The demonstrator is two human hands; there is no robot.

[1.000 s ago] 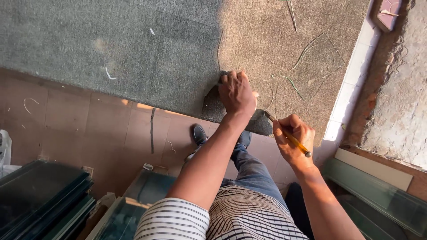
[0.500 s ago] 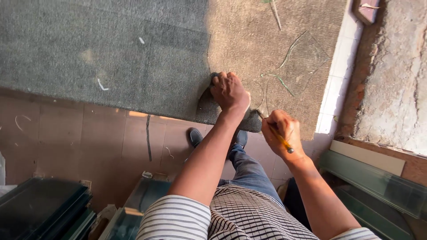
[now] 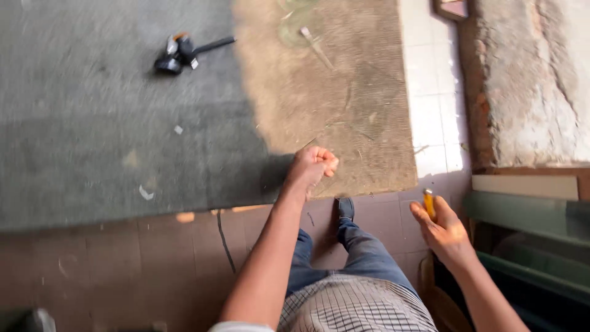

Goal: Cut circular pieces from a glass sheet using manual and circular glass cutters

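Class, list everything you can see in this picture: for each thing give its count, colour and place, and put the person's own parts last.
carpet: one, grey-green fading to tan, across the floor.
hand tool: one, black with orange, on the carpet, upper left.
floor tiles: reddish brown, near edge; white ones at right.
rough wall: grey, upper right.
glass sheets: greenish, stacked at right.
yellow tool: one, in the right hand.
shoe: one, dark, at the carpet's edge.
left hand: clenched over the carpet's edge.
right hand: gripping the yellow tool.

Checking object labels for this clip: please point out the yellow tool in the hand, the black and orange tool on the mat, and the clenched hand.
yellow tool [image 3: 428,203], head view, its upper end above the fingers.
black and orange tool [image 3: 178,52], head view, its body.
left hand [image 3: 314,164], head view, the closed fist's back.
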